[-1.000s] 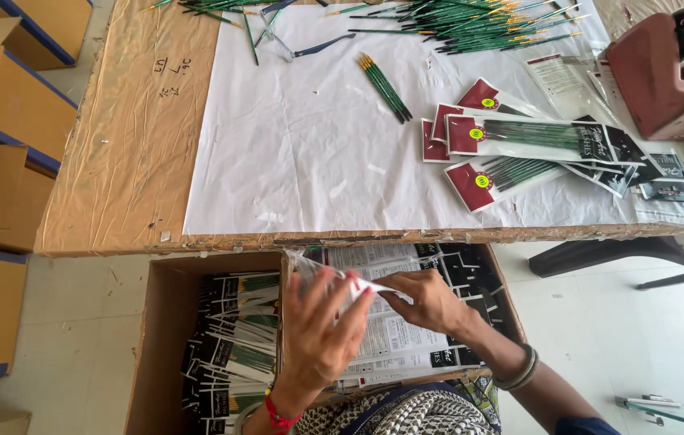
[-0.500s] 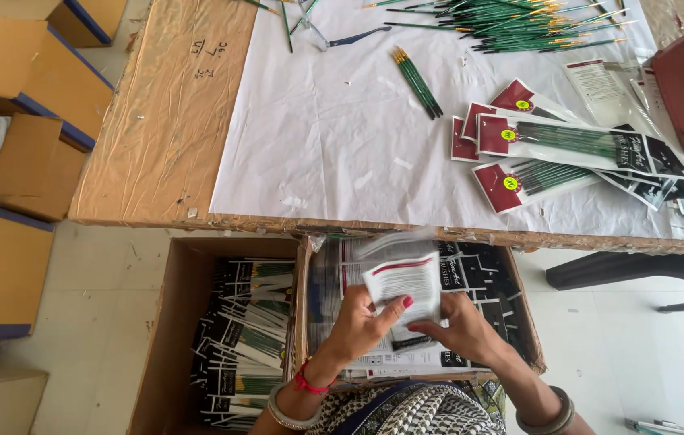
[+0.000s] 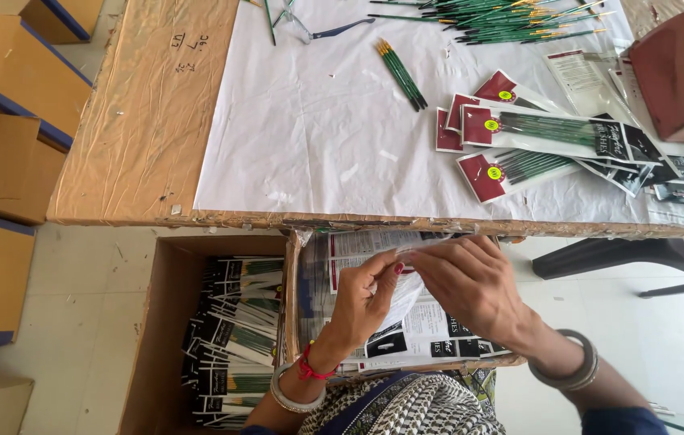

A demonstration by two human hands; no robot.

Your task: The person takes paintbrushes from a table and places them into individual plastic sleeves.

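Observation:
My left hand (image 3: 366, 302) and my right hand (image 3: 471, 286) meet over a cardboard tray of printed packet cards (image 3: 390, 338) on my lap. Both pinch the same clear plastic sleeve (image 3: 403, 296), which is partly hidden by my fingers. Beside the tray an open carton (image 3: 161, 338) holds several packed brush packets (image 3: 233, 338). On the white sheet (image 3: 318, 121) of the table lie a small bundle of green brushes (image 3: 402, 74), a heap of loose green brushes (image 3: 511, 18) and several finished packets with red headers (image 3: 519, 133).
A dark red tape dispenser (image 3: 676, 72) stands at the table's right end. Scissors (image 3: 309, 24) lie at the far edge. Closed cardboard boxes (image 3: 4, 161) sit on the floor at left. A dark chair leg (image 3: 624, 258) shows under the table at right.
The sleeve I held up with both hands has come down lower over the tray, and my hands have closed in on it. The view has shifted slightly.

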